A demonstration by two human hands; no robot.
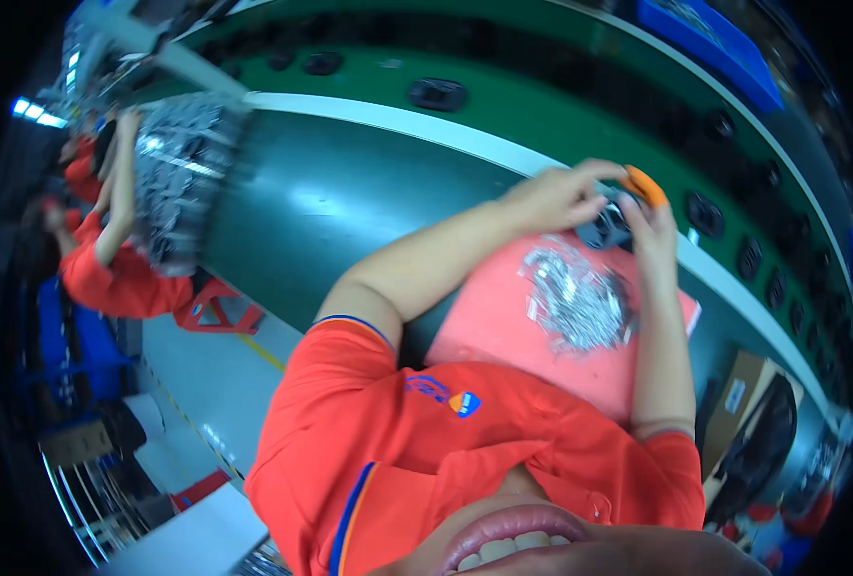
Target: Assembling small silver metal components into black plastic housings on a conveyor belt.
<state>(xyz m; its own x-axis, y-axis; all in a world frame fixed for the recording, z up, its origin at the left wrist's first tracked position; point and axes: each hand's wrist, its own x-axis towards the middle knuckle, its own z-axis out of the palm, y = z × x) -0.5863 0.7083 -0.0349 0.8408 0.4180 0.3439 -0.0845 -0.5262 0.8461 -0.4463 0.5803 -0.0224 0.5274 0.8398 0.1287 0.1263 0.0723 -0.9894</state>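
Both my hands are over the front edge of the bench, beside the green conveyor belt. A small dark grey part with a rounded outline sits between them; its exact kind is not clear. My left hand grips it from the left, thumb and fingers bent. My right hand closes on its right side. Something orange lies at the right fingertips, perhaps a finger cover; I cannot tell. Just below the hands, a pile of small shiny silver pieces rests on a pink sheet or pad.
Black rounded parts stand spaced along the green belt, behind a white rail. A blue bin is at the far right. Left, a person in red works beside stacked clear-wrapped trays. A cardboard box stands right.
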